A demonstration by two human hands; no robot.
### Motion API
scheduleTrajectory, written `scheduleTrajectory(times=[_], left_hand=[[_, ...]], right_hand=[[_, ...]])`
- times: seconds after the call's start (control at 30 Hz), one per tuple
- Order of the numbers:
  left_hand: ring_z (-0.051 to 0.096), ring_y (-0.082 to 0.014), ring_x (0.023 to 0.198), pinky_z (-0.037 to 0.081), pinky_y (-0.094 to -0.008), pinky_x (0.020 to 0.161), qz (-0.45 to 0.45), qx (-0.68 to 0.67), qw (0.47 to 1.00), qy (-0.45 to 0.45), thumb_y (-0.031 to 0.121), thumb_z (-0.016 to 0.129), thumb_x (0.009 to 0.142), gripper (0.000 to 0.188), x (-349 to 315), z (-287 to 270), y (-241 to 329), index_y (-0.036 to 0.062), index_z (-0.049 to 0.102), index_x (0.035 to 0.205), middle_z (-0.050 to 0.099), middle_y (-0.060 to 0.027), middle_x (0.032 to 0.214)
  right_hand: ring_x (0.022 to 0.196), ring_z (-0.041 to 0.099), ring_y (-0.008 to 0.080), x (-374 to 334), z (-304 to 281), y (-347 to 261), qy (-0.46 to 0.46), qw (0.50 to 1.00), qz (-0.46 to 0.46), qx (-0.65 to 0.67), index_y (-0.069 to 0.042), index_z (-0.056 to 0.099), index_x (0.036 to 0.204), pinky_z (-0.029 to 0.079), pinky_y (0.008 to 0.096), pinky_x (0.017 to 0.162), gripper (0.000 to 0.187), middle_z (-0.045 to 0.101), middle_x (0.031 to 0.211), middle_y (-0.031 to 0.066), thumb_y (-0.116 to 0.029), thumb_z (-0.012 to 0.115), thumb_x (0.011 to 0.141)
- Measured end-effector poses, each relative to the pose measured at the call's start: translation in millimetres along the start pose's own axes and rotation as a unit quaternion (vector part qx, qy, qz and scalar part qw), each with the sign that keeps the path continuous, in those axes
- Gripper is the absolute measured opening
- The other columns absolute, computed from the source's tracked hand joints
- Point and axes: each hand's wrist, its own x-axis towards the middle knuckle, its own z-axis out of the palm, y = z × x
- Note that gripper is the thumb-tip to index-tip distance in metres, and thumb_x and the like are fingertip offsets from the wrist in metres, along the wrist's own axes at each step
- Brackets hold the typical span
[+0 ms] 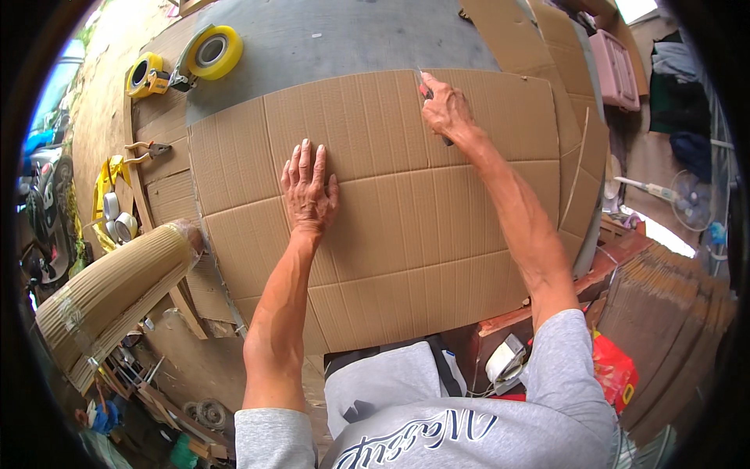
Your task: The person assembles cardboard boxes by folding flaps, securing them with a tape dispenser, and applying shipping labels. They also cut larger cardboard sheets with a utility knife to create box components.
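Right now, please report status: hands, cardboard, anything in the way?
Left hand flat on cardboard sheet. Right hand grips cutter at far edge. Tape rolls lie apart.

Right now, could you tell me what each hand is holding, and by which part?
The right hand grips a utility knife by its handle, at the cardboard sheet's far edge. The left hand holds nothing; it lies flat on the sheet.

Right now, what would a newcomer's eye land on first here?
The big flat cardboard sheet filling the table's middle, with the left hand pressed flat on it. At its far edge the right hand grips a cutter. Two yellow tape rolls sit at the far left corner.
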Motion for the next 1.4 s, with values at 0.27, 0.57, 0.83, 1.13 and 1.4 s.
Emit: scheduleTrajectory(times=[0.27, 0.57, 0.83, 1.13, 1.4], left_hand=[[0.030, -0.0310, 0.148, 0.024, -0.0468, 0.121, -0.002, 0.002, 1.000, -0.002, 0.022, 0.063, 0.091, 0.061, -2, 0, -2, 0.0117, 0.047, 0.149, 0.035, -0.0118, 0.159], [0.021, -0.0371, 0.150, 0.017, -0.0526, 0.121, 0.054, 0.013, 0.998, -0.040, 0.034, 0.063, 0.092, 0.066, 12, 1, -6, 0.0161, 0.042, 0.153, 0.026, -0.0190, 0.162], [0.025, -0.0354, 0.148, 0.018, -0.0512, 0.121, 0.038, -0.019, 0.999, 0.005, 0.035, 0.064, 0.092, 0.064, 69, 11, 4, 0.0148, 0.046, 0.150, 0.032, -0.0189, 0.159], [0.029, -0.0341, 0.147, 0.019, -0.0503, 0.121, 0.033, -0.044, 0.998, 0.021, 0.033, 0.067, 0.090, 0.063, 65, 15, 0, 0.0116, 0.049, 0.147, 0.034, -0.0185, 0.157], [0.029, -0.0341, 0.147, 0.019, -0.0498, 0.121, 0.027, -0.044, 0.998, 0.024, 0.033, 0.068, 0.089, 0.063, 65, 14, 0, 0.0108, 0.050, 0.146, 0.035, -0.0181, 0.157]], right_hand=[[0.067, 0.072, 0.0369, 17, -29, -35, -0.135, 0.989, 0.065, 0.005, 0.003, 0.058, 0.100, 0.060, 0.0460, 0.061, 0.022, 0.069, 0.089, 0.0286, -0.010, 0.047, 0.086], [0.054, 0.071, 0.0309, 31, -32, -40, -0.175, 0.983, 0.027, -0.043, 0.009, 0.054, 0.092, 0.057, 0.0413, 0.045, 0.018, 0.066, 0.069, 0.0255, -0.005, 0.043, 0.086], [0.050, 0.056, 0.0152, 31, -46, -16, -0.229, 0.966, 0.051, 0.107, -0.002, 0.045, 0.101, 0.045, 0.0341, 0.042, 0.014, 0.050, 0.071, 0.0057, -0.011, 0.041, 0.092], [0.044, 0.057, 0.0200, 24, -39, -32, -0.159, 0.970, 0.186, 0.011, -0.001, 0.053, 0.084, 0.045, 0.0356, 0.039, 0.040, 0.055, 0.061, 0.0078, -0.035, 0.047, 0.104], [0.042, 0.061, 0.0255, 39, -21, -10, -0.191, 0.975, 0.106, 0.052, 0.000, 0.052, 0.085, 0.048, 0.0410, 0.037, 0.023, 0.054, 0.054, 0.0113, -0.016, 0.046, 0.100]])
